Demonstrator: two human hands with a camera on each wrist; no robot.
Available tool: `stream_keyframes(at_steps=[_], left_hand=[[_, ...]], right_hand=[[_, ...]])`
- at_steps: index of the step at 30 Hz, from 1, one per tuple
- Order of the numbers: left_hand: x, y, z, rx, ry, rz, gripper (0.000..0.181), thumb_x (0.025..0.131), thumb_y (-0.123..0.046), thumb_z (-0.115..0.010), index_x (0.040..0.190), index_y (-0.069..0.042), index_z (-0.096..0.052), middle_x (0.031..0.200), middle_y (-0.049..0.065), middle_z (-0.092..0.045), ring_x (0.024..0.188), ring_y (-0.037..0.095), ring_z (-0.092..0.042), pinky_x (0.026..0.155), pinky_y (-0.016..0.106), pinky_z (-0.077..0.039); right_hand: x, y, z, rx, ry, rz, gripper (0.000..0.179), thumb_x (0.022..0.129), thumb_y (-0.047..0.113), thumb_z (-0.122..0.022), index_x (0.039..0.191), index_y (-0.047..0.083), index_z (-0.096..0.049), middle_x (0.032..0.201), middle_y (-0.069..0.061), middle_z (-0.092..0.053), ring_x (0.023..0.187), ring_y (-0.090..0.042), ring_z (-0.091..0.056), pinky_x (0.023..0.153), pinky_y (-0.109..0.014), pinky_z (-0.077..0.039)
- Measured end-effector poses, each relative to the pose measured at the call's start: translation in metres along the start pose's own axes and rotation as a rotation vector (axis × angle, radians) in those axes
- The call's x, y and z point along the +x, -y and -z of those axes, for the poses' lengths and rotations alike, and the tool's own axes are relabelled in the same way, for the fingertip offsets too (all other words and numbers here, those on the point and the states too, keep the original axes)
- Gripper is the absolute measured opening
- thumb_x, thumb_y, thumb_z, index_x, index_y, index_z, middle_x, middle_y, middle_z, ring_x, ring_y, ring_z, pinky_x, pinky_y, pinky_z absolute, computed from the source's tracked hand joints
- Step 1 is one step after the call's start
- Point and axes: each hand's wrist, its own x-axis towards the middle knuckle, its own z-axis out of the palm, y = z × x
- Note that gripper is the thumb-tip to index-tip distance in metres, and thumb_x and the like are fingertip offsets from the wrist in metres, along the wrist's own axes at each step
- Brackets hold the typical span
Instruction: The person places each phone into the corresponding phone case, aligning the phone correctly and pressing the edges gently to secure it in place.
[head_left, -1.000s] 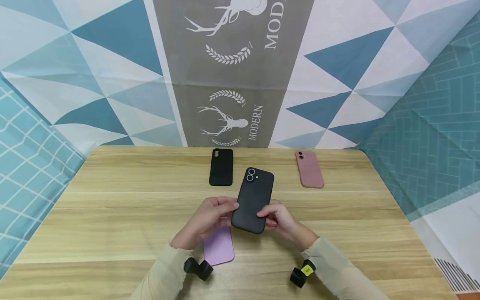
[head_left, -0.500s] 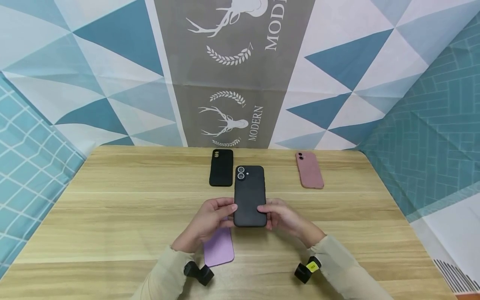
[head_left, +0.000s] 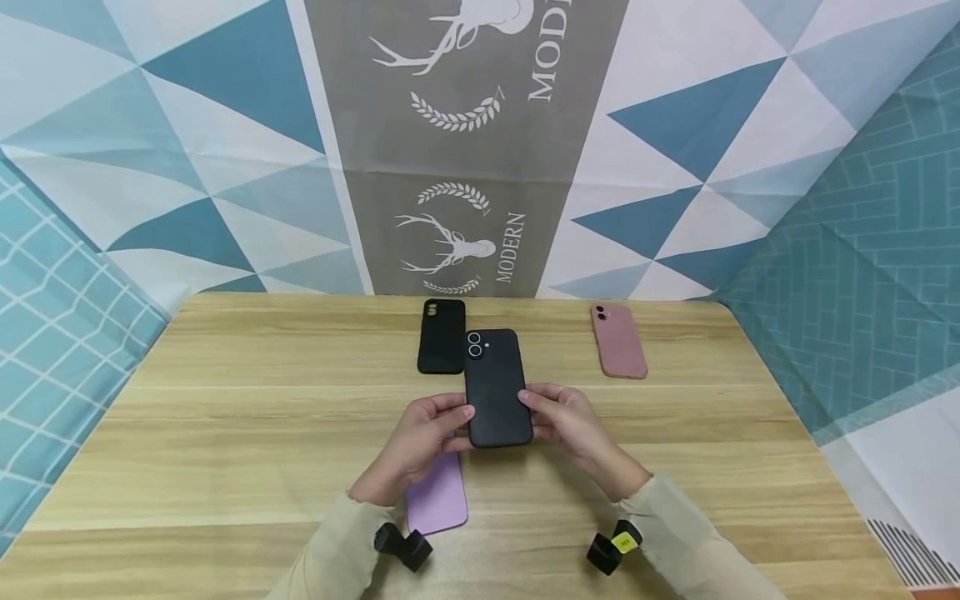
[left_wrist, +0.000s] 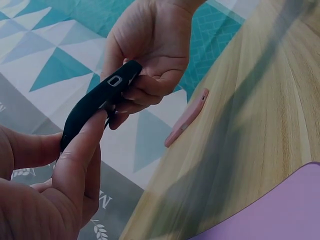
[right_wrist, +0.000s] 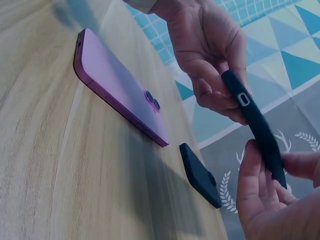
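Observation:
A black phone case [head_left: 497,387] with two ringed camera openings is held up over the table, back side toward the head camera. My left hand [head_left: 420,432] pinches its lower left edge, thumb on the back and fingers underneath. On the opposite edge, my right hand [head_left: 566,417] grips it the same way. The left wrist view shows the case [left_wrist: 97,97] edge-on, with a port slot in its bottom edge. Below my left hand lies a purple phone [head_left: 437,500], its upper end hidden by that hand; the right wrist view shows two lenses on this phone [right_wrist: 117,82].
Behind the held case, another black phone case [head_left: 441,333] lies near the table's [head_left: 262,417] far edge. A pink phone case [head_left: 619,342] lies at the back right. Patterned cloth [head_left: 465,150] rises behind the table, with blue cloth at both sides.
The black phone case has swung from leaning right to leaning slightly left and shifted a little left. My right thumb sits higher along its edge. The things on the table have stayed put.

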Motion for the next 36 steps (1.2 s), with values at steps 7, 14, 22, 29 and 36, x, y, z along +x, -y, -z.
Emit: stream_keyframes(at_steps=[7, 14, 22, 29, 36], left_hand=[[0.004, 0.002, -0.002, 0.016, -0.02, 0.007, 0.036, 0.093, -0.001, -0.052, 0.124, 0.017, -0.048, 0.108, 0.023, -0.064, 0.083, 0.013, -0.067, 0.074, 0.031, -0.058], [0.008, 0.002, -0.002, 0.035, 0.011, 0.053, 0.04, 0.092, -0.006, -0.055, 0.126, 0.015, -0.046, 0.106, 0.021, -0.062, 0.082, 0.017, -0.067, 0.074, 0.035, -0.059], [0.016, -0.012, 0.008, 0.141, -0.054, 0.037, 0.04, 0.092, -0.008, -0.052, 0.128, 0.008, -0.046, 0.112, 0.025, -0.059, 0.082, 0.022, -0.067, 0.077, 0.037, -0.058], [0.031, -0.031, 0.027, 0.369, -0.228, -0.031, 0.039, 0.091, -0.011, -0.056, 0.127, 0.004, -0.05, 0.108, 0.018, -0.061, 0.092, 0.025, -0.063, 0.082, 0.034, -0.057], [0.047, -0.046, 0.046, 0.631, -0.32, -0.073, 0.045, 0.088, -0.022, -0.061, 0.126, 0.001, -0.052, 0.108, 0.014, -0.059, 0.097, 0.026, -0.059, 0.078, 0.03, -0.053]], right_hand=[[0.0, 0.001, 0.0, -0.01, -0.047, -0.022, 0.042, 0.093, 0.008, -0.054, 0.126, -0.017, -0.045, 0.078, 0.006, -0.064, 0.067, -0.004, -0.06, 0.06, -0.015, -0.054], [-0.001, 0.0, 0.002, 0.004, -0.076, -0.038, 0.043, 0.095, 0.008, -0.051, 0.13, -0.016, -0.042, 0.08, 0.009, -0.065, 0.071, -0.001, -0.059, 0.062, -0.014, -0.05], [0.003, 0.003, 0.014, 0.03, -0.114, -0.017, 0.042, 0.096, 0.011, -0.049, 0.13, -0.014, -0.042, 0.079, 0.011, -0.065, 0.071, -0.001, -0.059, 0.063, -0.014, -0.049], [0.005, 0.006, 0.034, 0.009, -0.169, -0.033, 0.045, 0.097, 0.014, -0.05, 0.132, -0.012, -0.041, 0.077, 0.013, -0.063, 0.069, 0.0, -0.056, 0.063, -0.015, -0.047], [0.015, 0.008, 0.054, -0.027, -0.23, -0.033, 0.036, 0.097, 0.015, -0.05, 0.125, -0.008, -0.047, 0.074, 0.013, -0.061, 0.067, -0.001, -0.054, 0.063, -0.016, -0.045]])
